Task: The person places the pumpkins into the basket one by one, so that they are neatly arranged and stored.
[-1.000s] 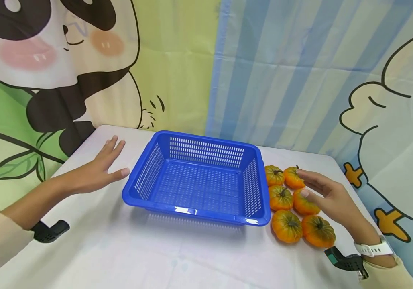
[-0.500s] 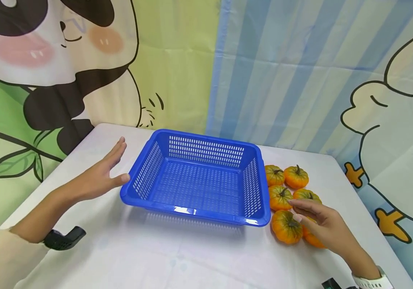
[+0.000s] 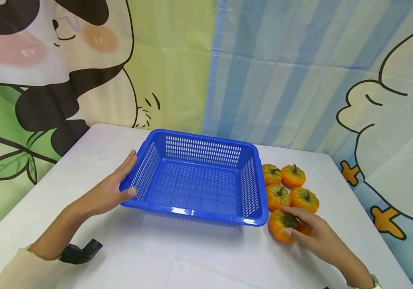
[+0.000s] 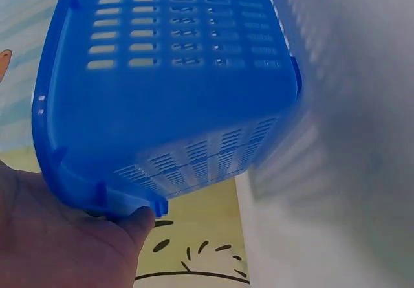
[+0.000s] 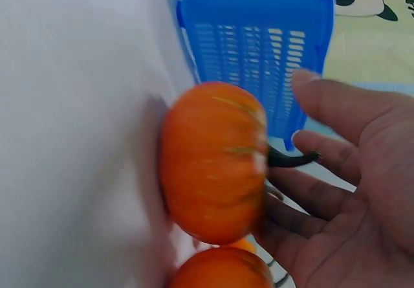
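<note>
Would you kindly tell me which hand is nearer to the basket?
The left hand: it is right at the left rim of the basket. The right hand is farther off, beyond the basket's right end, over the front pumpkins.

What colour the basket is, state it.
The basket is solid blue; the head view shows it best.
</note>
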Available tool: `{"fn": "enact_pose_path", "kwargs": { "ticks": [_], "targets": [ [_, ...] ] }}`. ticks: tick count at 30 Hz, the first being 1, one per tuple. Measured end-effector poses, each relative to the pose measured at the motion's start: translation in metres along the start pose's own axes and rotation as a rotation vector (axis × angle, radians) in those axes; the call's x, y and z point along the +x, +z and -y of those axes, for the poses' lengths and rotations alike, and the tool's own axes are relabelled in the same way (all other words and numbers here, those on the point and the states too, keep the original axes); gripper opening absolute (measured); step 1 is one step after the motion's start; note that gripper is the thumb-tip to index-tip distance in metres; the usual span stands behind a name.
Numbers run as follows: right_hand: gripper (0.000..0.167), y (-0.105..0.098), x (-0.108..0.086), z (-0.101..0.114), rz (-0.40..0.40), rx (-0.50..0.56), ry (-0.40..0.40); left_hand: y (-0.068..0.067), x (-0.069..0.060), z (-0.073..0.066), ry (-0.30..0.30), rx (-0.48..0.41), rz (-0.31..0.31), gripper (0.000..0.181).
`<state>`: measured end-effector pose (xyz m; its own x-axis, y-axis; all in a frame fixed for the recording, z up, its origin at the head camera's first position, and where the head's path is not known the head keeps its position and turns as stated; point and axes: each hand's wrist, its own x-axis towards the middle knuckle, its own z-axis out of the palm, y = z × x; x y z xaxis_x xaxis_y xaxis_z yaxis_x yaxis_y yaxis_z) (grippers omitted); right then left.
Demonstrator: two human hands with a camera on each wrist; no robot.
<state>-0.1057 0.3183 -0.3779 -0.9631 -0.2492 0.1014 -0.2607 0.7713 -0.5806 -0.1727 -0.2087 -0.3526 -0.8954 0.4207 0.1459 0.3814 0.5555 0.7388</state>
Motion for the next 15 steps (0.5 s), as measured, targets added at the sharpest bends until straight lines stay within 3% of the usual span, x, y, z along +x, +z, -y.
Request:
{"fn": "enact_pose_path", "kwargs": {
  "ticks": [7, 15],
  "targets": [
    [0.057, 0.007, -0.001, 0.001, 0.012, -0.029, 0.025, 0.012, 0.000, 0.004, -0.054, 0.039, -0.018, 0.116],
    [0.065, 0.007, 0.001, 0.000, 0.035, -0.054, 0.083, 0.019, -0.002, 0.005, -0.096, 0.137, -0.059, 0.119]
  ]
}}
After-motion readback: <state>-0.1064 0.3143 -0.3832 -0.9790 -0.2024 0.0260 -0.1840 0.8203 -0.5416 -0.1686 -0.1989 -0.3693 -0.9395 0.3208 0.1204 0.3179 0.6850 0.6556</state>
